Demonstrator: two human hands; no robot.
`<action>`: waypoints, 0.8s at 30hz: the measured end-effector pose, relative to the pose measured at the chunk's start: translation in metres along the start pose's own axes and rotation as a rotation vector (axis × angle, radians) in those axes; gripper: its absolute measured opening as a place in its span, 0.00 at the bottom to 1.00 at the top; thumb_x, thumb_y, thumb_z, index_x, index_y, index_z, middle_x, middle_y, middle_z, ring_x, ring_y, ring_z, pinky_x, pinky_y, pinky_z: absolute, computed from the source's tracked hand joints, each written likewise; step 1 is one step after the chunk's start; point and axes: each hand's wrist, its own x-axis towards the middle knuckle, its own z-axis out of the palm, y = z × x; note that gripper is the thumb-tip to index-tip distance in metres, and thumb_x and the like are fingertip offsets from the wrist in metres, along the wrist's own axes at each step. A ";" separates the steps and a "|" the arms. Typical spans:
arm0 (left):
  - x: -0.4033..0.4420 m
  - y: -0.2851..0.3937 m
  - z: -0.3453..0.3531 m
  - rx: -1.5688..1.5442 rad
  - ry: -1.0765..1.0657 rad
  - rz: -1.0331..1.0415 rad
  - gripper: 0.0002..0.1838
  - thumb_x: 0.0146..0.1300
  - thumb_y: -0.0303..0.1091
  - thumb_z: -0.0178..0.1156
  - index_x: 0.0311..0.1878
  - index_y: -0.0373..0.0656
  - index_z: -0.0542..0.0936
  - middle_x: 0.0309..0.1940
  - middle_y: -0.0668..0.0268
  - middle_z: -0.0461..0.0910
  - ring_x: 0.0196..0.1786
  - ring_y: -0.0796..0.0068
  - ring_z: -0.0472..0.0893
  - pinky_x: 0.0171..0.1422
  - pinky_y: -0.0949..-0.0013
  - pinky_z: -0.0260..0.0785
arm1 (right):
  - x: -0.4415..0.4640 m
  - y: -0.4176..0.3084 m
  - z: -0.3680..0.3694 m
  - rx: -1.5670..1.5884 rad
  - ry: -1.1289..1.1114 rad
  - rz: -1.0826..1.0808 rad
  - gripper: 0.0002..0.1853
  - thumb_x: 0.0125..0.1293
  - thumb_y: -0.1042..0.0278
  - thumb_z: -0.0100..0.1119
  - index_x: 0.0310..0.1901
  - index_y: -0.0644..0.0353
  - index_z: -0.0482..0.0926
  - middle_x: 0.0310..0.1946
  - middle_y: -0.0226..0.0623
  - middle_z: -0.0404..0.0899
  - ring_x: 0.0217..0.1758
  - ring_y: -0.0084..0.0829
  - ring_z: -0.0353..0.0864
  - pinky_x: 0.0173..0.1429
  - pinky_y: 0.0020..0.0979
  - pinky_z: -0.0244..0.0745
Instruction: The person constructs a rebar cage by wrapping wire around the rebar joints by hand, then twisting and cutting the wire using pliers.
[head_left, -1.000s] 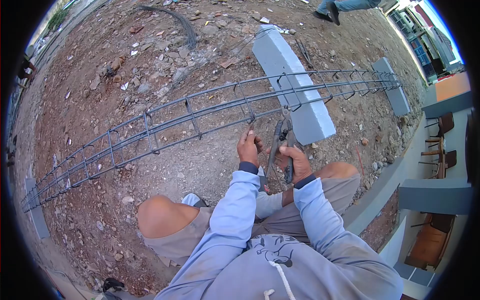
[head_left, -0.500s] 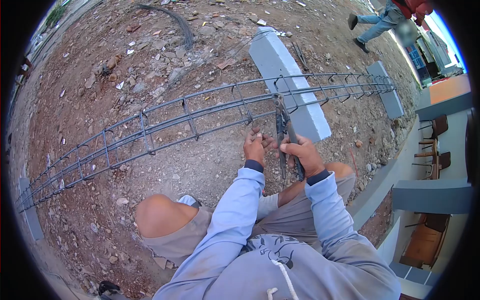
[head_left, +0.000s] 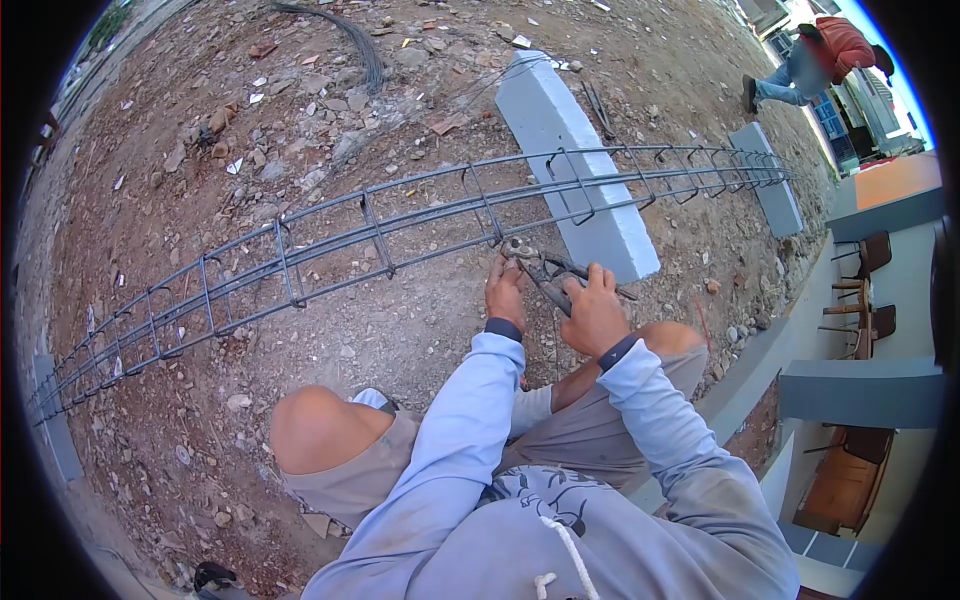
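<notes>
A pair of pincers (head_left: 545, 274) lies slantwise in my right hand (head_left: 595, 315), its fingers wrapped round the dark handles. The jaws point up and left, close to the lower bar of a long rebar cage (head_left: 380, 230). My left hand (head_left: 506, 292) is just under the jaws, with its fingers pinched together. Whatever sits between those fingertips is too small to make out. The cage runs across the view, its long bars joined by bent stirrups.
Pale blocks hold up the cage: a large one (head_left: 580, 170) behind my hands, others at the right (head_left: 768, 180) and left (head_left: 58, 420). Behind is a bundle of wire (head_left: 350, 45). A person in a red top (head_left: 845, 48) bends at the upper right. Stony ground surrounds me.
The pincers have swung from upright to slanting, their jaws now down and left beside my left hand. My left fingers have closed. The other person has moved right and bent over.
</notes>
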 end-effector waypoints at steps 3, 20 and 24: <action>-0.001 0.004 0.000 -0.011 -0.008 -0.033 0.18 0.66 0.27 0.45 0.59 0.43 0.68 0.47 0.65 0.77 0.47 0.71 0.78 0.47 0.65 0.72 | 0.001 -0.001 0.006 -0.080 0.096 -0.048 0.21 0.41 0.72 0.63 0.42 0.64 0.73 0.53 0.63 0.61 0.59 0.62 0.61 0.57 0.53 0.66; -0.019 0.023 0.014 -0.018 0.041 -0.123 0.20 0.67 0.31 0.45 0.63 0.47 0.66 0.43 0.68 0.78 0.43 0.75 0.78 0.51 0.66 0.69 | 0.006 -0.014 0.002 -0.178 0.183 -0.044 0.22 0.41 0.72 0.63 0.42 0.67 0.73 0.57 0.59 0.60 0.63 0.59 0.59 0.61 0.49 0.63; -0.017 0.021 0.014 -0.025 0.071 -0.129 0.20 0.67 0.32 0.47 0.63 0.46 0.65 0.41 0.67 0.78 0.41 0.74 0.78 0.50 0.66 0.70 | 0.006 -0.016 -0.002 -0.163 0.154 -0.018 0.22 0.39 0.71 0.65 0.40 0.66 0.72 0.54 0.55 0.62 0.59 0.53 0.62 0.57 0.47 0.65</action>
